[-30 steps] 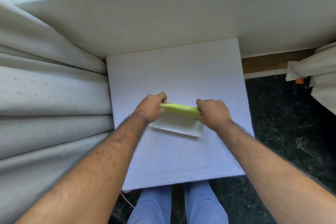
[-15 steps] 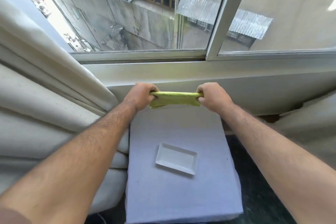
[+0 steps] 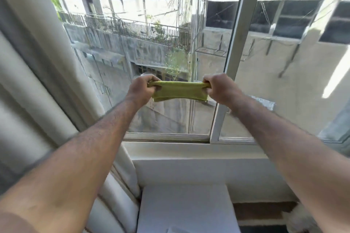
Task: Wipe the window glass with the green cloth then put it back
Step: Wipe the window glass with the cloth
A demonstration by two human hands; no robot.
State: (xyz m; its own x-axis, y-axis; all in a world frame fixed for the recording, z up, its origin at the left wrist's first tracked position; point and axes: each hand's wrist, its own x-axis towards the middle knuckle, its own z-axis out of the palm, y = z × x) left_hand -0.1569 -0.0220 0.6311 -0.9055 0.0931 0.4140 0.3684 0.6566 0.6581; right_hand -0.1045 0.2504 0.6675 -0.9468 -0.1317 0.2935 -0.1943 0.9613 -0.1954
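Both ends of the green cloth are clamped by the left hand and right hand; it should be pressed flat against the window glass before wiping.

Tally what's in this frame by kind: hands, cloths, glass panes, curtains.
Hands: 2, left hand and right hand
Cloth: 1
Glass panes: 2, left pane and right pane
Curtain: 1
Total: 6
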